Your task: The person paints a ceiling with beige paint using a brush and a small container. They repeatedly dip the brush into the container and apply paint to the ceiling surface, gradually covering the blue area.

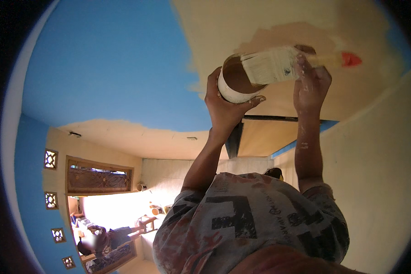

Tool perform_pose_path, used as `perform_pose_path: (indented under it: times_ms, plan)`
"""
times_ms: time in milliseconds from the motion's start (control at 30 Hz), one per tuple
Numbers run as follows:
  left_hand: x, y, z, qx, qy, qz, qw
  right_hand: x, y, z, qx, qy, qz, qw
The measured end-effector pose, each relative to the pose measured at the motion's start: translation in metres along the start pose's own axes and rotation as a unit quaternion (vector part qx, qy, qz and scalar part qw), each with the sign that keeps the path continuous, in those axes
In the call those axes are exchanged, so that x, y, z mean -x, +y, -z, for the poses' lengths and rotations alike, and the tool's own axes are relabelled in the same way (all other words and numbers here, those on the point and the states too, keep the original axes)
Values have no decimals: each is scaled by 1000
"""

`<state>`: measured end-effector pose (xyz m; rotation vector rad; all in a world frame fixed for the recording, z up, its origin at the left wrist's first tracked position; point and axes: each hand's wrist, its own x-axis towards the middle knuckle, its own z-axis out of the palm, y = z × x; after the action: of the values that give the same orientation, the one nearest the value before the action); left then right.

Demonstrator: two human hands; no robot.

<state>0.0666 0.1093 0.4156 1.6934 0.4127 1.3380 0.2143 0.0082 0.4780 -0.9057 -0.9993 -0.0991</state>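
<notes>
My left hand (221, 106) is closed around the side of a small white paint tub (233, 95), thumb along its near right side. Brownish-tan paint (235, 75) lies inside the tub, which is tilted so its mouth shows. In my right hand (313, 82) is a wide flat paintbrush (274, 65) with whitish, paint-covered bristles. Its pale handle points right and ends in a red tip (351, 59). The bristle end overlaps the tub's right rim; whether it touches the paint I cannot tell. Paint specks dot my right hand and forearm.
Behind the tub, a painted surface is part blue (118, 59), part cream (214, 27), with a darker tan patch (297, 34). A dark-edged panel (265, 137) lies below my hands. At lower left, another person (98, 239) is near a bright doorway (109, 212) and a wooden stool (148, 223).
</notes>
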Motion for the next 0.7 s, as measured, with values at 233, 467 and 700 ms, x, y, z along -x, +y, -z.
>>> perform_pose_path:
  times_ms: [233,467,700]
  plan:
    - [8,-5,1,-82,19,-8,996,19,-6,8,-23,44,-86,995]
    - [6,-3,2,-41,20,0,999,26,-10,0,47,39,-32,998]
    - [4,-9,4,-37,26,-21,999,27,-8,-2,55,5,54,997]
